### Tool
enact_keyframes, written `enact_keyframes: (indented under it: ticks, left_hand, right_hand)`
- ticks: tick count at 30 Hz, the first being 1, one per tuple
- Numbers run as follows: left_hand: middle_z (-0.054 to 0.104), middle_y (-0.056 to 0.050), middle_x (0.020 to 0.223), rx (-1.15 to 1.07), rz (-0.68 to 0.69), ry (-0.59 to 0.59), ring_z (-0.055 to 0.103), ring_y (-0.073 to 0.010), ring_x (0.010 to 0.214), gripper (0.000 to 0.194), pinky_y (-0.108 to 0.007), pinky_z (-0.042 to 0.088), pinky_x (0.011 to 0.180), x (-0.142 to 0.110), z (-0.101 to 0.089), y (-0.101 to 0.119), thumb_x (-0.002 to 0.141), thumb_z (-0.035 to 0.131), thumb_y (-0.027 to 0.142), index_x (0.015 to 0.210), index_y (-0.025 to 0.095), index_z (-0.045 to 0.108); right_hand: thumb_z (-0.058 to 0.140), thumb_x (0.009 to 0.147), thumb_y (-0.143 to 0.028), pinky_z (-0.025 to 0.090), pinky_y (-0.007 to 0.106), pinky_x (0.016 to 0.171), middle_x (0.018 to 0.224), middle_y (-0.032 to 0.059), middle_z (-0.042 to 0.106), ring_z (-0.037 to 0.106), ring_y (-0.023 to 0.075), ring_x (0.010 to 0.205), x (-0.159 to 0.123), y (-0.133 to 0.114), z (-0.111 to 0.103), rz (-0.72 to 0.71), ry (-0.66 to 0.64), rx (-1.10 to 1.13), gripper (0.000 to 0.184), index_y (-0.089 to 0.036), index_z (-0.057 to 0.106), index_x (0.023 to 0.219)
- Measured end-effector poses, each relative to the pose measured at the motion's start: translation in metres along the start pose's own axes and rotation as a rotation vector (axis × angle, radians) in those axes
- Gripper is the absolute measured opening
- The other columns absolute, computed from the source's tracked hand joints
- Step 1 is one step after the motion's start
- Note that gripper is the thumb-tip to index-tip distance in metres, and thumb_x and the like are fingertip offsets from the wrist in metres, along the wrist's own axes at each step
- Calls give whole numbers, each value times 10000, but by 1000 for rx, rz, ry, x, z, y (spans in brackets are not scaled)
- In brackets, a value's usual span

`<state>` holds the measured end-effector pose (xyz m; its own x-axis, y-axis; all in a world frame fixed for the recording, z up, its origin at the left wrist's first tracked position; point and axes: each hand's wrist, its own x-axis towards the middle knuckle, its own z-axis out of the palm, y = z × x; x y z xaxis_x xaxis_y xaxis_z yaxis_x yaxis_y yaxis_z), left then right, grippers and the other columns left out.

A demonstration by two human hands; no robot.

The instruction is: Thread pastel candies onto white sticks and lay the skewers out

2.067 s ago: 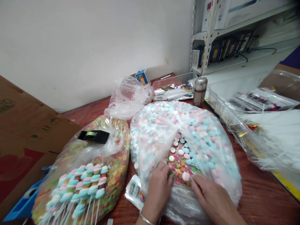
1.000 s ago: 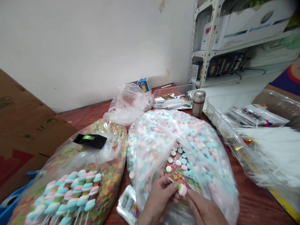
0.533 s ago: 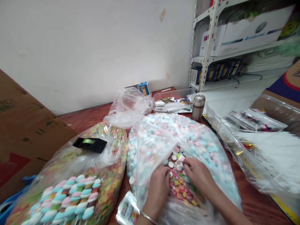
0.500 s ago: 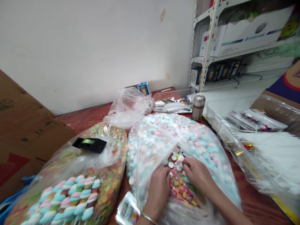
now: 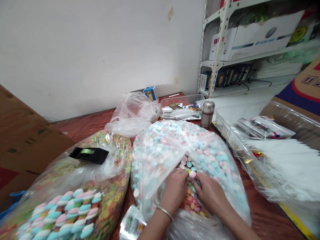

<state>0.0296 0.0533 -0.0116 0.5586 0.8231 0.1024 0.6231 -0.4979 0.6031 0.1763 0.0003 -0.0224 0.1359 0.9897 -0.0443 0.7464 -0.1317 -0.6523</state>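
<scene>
Both hands (image 5: 192, 190) are curled inside the slit of a big clear bag of pastel candies (image 5: 160, 150), and their fingertips meet on a small pink-and-white candy (image 5: 192, 174) at the bag's center. Which hand grips it, I cannot tell. The left hand (image 5: 175, 188), with a metal bangle (image 5: 165, 213) on its wrist, lies at 7 o'clock from that candy. The right hand (image 5: 210, 195) lies at 5 o'clock.

At 9 o'clock, a bag of ring cereal (image 5: 110, 200) holds marshmallow twists on sticks (image 5: 67, 213), with a black tape dispenser (image 5: 88, 155) on top. A crumpled plastic bag (image 5: 132, 115) sits at 12 o'clock, a steel flask (image 5: 207, 114) at 1 o'clock, and a clear bag of white sticks (image 5: 282, 166) at 3 o'clock, all on a wooden table (image 5: 262, 216).
</scene>
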Motion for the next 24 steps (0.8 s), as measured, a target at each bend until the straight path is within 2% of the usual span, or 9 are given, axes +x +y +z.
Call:
enact_keyframes:
  ticks: [4,6,9,12,14,18,21,24]
  left_hand:
    - [654,-28,871,-196,-145,121,586,-195,841,97,-302,434,773,-8,-10,1,802,583,143,864,194,637]
    - [675,-29,875,-442,-251,145,605,-194,833,100,-299,453,776,-13,-15,4,779,624,181,877,185,645]
    - [699,-29,857,-849,-371,112,635,-188,805,161,-284,478,756,-19,-19,8,742,687,225,885,167,639]
    - [693,-14,798,-939,-392,154,632,-165,755,197,-251,474,718,-22,-20,13,701,748,229,855,160,648]
    - [702,-26,843,-1002,-391,168,637,-165,783,246,-246,478,729,-23,-21,17,693,768,234,903,163,662]
    - [721,-72,964,-1245,-420,46,655,-175,844,337,-260,494,758,-23,-21,27,761,735,305,1061,169,665]
    - [725,-85,1006,-1284,-443,-5,662,-182,852,334,-266,504,758,-24,-19,32,790,713,337,1077,168,683]
    - [716,-81,1085,-1252,-407,-5,650,-223,984,331,-326,498,879,-25,-18,37,818,679,346,1109,191,694]
  right_hand:
    - [493,883,-430,395,284,648,733,30,663,588,205,694,2,4,-7,-1,4,210,279,-193,628,824]
    - [500,878,-454,436,263,642,802,26,682,611,194,731,-1,3,-11,-21,-3,344,299,-185,624,916]
    - [481,891,-494,482,257,722,948,51,683,626,189,851,-9,-2,-14,-42,19,519,358,-170,583,1002]
    - [576,849,-492,487,266,750,955,56,665,615,186,864,-17,-8,-14,-7,95,738,346,-171,571,979]
    - [632,825,-455,482,264,761,941,45,655,606,179,861,-20,-10,-12,2,123,842,313,-180,574,963]
    - [631,845,-406,471,257,786,907,23,640,590,167,858,-24,-10,-7,-34,147,834,243,-193,577,949]
    - [633,845,-384,474,253,786,919,21,640,594,170,871,-27,-10,-1,-49,172,794,223,-197,574,952]
    - [607,856,-348,481,234,745,872,5,629,602,159,826,-29,-12,3,-70,196,728,155,-204,569,902]
